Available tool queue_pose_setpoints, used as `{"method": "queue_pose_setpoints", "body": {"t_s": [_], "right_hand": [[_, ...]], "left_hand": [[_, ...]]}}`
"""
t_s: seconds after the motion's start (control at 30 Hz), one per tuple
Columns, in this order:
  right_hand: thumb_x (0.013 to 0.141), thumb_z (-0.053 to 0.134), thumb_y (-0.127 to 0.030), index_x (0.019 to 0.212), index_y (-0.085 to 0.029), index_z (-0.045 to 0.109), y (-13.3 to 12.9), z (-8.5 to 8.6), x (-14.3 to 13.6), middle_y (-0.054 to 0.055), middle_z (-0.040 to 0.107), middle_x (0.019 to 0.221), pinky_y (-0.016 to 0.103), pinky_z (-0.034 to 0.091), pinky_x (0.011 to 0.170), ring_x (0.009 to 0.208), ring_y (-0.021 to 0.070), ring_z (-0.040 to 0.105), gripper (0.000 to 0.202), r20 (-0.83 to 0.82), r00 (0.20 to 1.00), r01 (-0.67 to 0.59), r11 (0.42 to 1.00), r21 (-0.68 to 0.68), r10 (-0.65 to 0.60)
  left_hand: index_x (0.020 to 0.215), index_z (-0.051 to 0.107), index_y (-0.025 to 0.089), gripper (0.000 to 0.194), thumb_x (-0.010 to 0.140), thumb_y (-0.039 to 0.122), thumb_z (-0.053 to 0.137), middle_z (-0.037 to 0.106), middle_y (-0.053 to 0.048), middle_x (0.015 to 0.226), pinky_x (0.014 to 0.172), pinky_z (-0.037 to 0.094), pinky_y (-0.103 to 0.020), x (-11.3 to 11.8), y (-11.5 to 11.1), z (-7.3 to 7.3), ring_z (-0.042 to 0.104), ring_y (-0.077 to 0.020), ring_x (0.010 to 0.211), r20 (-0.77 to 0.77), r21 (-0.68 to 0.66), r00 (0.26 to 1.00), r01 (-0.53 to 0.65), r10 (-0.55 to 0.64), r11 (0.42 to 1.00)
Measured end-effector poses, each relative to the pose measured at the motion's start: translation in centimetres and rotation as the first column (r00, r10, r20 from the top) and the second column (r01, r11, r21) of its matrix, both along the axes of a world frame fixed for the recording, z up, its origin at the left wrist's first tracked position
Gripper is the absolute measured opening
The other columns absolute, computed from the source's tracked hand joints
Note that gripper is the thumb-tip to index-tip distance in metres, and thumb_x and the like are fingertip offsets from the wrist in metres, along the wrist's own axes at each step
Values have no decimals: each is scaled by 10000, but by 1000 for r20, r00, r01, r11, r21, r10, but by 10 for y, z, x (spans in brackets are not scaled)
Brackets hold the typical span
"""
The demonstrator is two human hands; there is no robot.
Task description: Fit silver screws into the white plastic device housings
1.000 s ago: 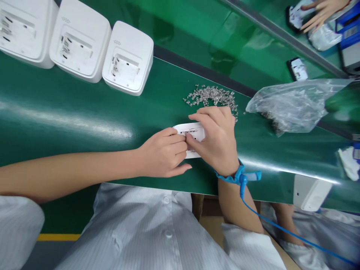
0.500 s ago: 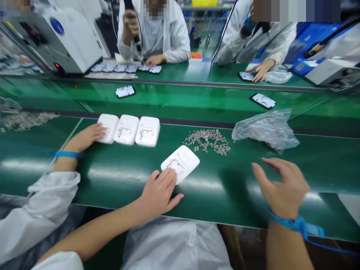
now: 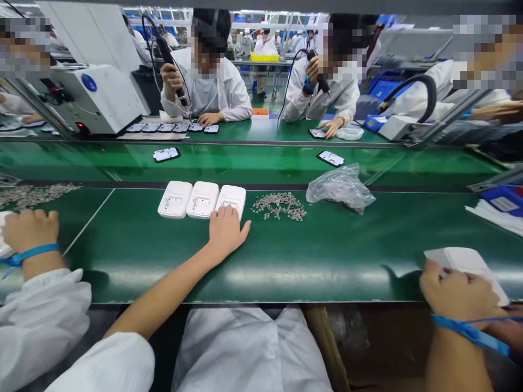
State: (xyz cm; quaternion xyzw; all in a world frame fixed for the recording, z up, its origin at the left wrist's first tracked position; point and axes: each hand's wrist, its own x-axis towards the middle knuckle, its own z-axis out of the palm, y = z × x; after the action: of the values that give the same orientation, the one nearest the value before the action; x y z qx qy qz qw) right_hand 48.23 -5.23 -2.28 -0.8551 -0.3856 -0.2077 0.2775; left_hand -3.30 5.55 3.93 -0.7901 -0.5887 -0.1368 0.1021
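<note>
My left hand [image 3: 227, 231] lies with its fingertips on the near part of the rightmost white plastic housing [image 3: 237, 191], its thumb stretched out to the side. Two more white housings, one in the middle [image 3: 203, 189] and one on the left [image 3: 176, 190], stand beside it in a row. Far to the right, my right hand [image 3: 457, 291], with a blue wrist strap, is closed around another white housing [image 3: 469, 258] near the front edge. My fingers cover part of that housing. A pile of small metal-looking parts [image 3: 280, 206] lies right of the row.
A clear plastic bag [image 3: 341, 188] lies beyond the pile. A co-worker's hand [image 3: 30, 231] touches a white piece at the left edge. Across the green belt [image 3: 245, 163], which carries two dark-edged pieces, people work with powered screwdrivers [image 3: 167, 57]. A blue bin [image 3: 504, 201] stands at right.
My left hand has moved its housing left and away, against the row. One housing has left the row's left end. My right hand has gone right and now grips a housing.
</note>
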Motion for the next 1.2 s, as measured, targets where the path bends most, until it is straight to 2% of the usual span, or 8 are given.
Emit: {"method": "queue_pose_setpoints", "body": {"t_s": [0.1, 0.17, 0.33, 0.43, 0.67, 1.0, 1.1, 1.2], "right_hand": [[792, 483, -611, 1230, -41, 715, 4, -4, 1, 417, 572, 1107, 614, 309, 710, 1102, 566, 531, 756, -14, 994, 109, 994, -1, -109], [806, 512, -595, 1246, -45, 692, 6, 2, -17, 393, 570, 1146, 575, 352, 703, 1098, 531, 545, 727, -47, 998, 38, 998, -41, -40], [900, 462, -655, 1267, -103, 612, 5, 29, -125, 264, 539, 1237, 486, 473, 739, 979, 389, 614, 679, -153, 938, -329, 937, -117, 311], [919, 495, -663, 1264, -132, 579, 8, 45, -197, 218, 484, 1331, 443, 526, 731, 826, 278, 647, 639, -186, 841, -533, 837, -121, 509], [973, 511, -517, 1277, -136, 551, 29, 70, -290, 229, 489, 1347, 470, 575, 669, 1034, 377, 634, 489, -164, 723, -690, 690, -216, 671], [978, 532, -406, 1204, -161, 603, 51, 92, -281, 169, 617, 1203, 470, 551, 874, 1016, 307, 634, 341, -215, 535, -839, 543, -26, 817], [969, 549, -399, 1056, -170, 673, 63, 97, -270, 116, 689, 1025, 420, 558, 796, 817, 241, 650, 275, -318, 386, -905, 423, 52, 866], [916, 641, -490, 978, -178, 713, 67, 100, -265, 84, 723, 908, 380, 580, 732, 769, 227, 677, 326, -641, 148, -935, 318, 158, 753]], "left_hand": [[1066, 642, 161, 216, 987, 284, 483, 616, -133, 1098, 830, 367, -424, 19, 19, -11, 533, -288, 1051, 25, 4, 992, 127, -127, 992], [1047, 647, 197, 169, 980, 250, 501, 623, -94, 1101, 809, 362, -397, 34, 29, -19, 539, -248, 1036, 35, -11, 975, 218, -218, 976], [981, 652, 190, 166, 992, 263, 502, 630, -106, 1084, 798, 326, -421, 53, 39, -33, 514, -270, 1071, 70, 0, 956, 284, -283, 959], [899, 652, 185, 236, 1013, 218, 448, 642, -104, 1015, 784, 298, -435, 52, 38, -36, 506, -275, 1065, 75, -4, 948, 311, -310, 950], [887, 679, 166, 253, 1016, 263, 484, 649, -127, 989, 782, 278, -445, 53, 36, -32, 506, -288, 1038, 110, -3, 933, 345, -343, 939], [929, 684, 172, 355, 1035, 139, 347, 683, -114, 955, 757, 238, -429, 49, 33, -35, 562, -242, 946, 156, 52, 885, 437, -439, 898], [986, 696, 225, 362, 1062, 218, 342, 704, -54, 935, 718, 230, -402, 50, 20, -30, 595, -190, 870, 154, 61, 799, 580, -581, 813], [900, 708, 246, 371, 1059, 281, 375, 713, -19, 878, 673, 215, -391, 53, 8, -25, 609, -156, 763, 153, 56, 710, 688, -687, 724]]}}
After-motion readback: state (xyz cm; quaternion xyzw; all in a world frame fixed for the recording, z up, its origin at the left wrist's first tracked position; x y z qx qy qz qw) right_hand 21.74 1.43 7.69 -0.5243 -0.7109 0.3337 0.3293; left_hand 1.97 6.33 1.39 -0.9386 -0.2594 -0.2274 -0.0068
